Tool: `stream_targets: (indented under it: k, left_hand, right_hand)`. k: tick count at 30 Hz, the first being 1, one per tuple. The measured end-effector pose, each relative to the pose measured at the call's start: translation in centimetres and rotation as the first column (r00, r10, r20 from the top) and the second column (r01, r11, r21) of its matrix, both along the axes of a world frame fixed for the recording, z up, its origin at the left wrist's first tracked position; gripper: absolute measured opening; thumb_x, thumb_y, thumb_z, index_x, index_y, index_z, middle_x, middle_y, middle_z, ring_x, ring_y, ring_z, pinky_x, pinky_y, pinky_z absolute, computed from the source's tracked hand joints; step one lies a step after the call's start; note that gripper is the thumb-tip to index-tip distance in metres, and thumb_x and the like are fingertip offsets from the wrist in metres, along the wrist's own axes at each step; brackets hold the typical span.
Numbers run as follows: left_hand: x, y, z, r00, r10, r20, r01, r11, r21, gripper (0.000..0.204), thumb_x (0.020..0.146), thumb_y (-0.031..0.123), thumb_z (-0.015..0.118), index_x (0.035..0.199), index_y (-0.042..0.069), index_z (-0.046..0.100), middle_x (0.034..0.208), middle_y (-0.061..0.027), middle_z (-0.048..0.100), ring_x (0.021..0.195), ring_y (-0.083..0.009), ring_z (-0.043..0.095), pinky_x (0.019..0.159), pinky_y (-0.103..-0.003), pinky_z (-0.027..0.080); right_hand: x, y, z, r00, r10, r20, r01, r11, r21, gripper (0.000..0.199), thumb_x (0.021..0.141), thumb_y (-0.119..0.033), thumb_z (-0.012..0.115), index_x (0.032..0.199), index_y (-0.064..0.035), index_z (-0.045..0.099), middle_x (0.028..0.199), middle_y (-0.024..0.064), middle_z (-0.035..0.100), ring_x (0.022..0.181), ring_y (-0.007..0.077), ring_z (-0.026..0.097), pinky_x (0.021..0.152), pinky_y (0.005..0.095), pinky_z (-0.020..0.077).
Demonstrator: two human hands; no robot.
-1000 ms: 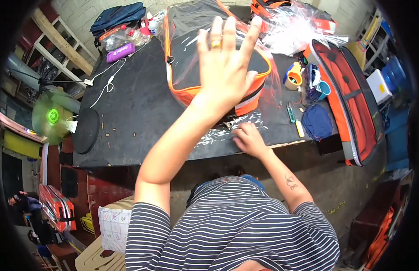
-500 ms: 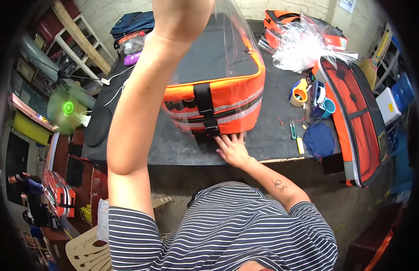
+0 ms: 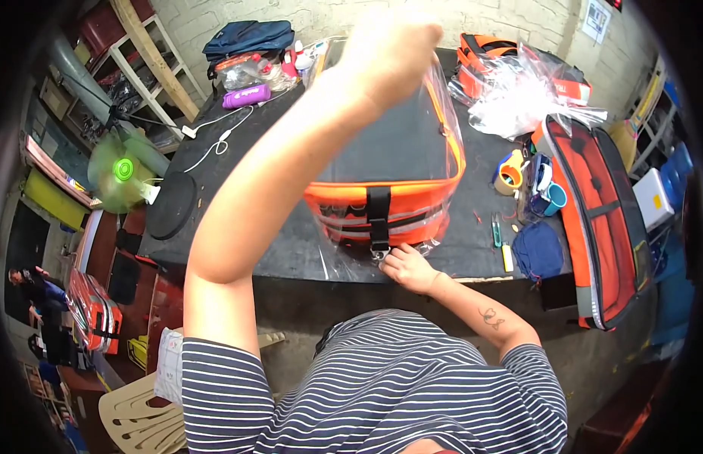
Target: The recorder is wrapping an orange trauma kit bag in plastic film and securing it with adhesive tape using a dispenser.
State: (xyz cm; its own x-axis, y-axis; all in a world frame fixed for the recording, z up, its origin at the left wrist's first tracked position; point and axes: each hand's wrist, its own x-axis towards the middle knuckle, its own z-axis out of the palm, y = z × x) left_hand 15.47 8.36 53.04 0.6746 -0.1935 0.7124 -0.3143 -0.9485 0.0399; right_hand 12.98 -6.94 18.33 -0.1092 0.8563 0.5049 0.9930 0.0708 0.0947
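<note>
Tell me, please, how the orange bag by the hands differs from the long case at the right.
The orange bag is boxy, the long case narrow. The bag's top is dark, the case's face red. The right hand is at the bag, none at the case. Both have orange sides.

Looks matt across the black counter (image 3: 291, 261). Shows glossy, clear plastic wrap (image 3: 332, 253) over the orange cloth bag (image 3: 419, 206); shiny, crumpled plastic heap (image 3: 510, 110) toward the far right corner; matt navy cloth (image 3: 538, 250) by the near right corner.

White-striped dark shirt (image 3: 412, 378), short sleeves (image 3: 224, 386), forearm tattoo (image 3: 491, 318)
</note>
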Motion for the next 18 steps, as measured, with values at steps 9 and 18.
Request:
stream_targets:
  k: [9,18]
  left_hand:
    - [-6.7,-3.3,-18.4,0.991,0.093,-0.099,-0.045,0.913,0.405,0.024,0.069,0.011,0.06,0.088,-0.004,0.062,0.085,-0.0111,0.056,0.056,-0.0165,0.062,0.046,-0.028,0.049]
    - [-9.7,1.5,-26.2,0.976,0.043,0.214,-0.083,0.98,0.18,0.032,0.076,0.019,0.057,0.105,0.012,0.068,0.096,-0.0004,0.058,0.099,-0.0187,0.048,0.091,-0.039,0.031]
  right_hand:
    - [1.6,5.0,1.9,0.685,-0.269,-0.677,0.525,0.827,0.202,0.012,0.077,-0.018,0.062,0.083,-0.0071,0.064,0.08,0.0138,0.066,0.076,0.0366,0.063,0.063,0.0472,0.0489]
    - [-1.7,2.3,-2.6,0.884,-0.356,-0.303,0.396,0.914,0.081,0.007,0.065,-0.013,0.059,0.072,-0.011,0.06,0.075,0.0022,0.052,0.077,0.0209,0.052,0.071,0.0355,0.0428]
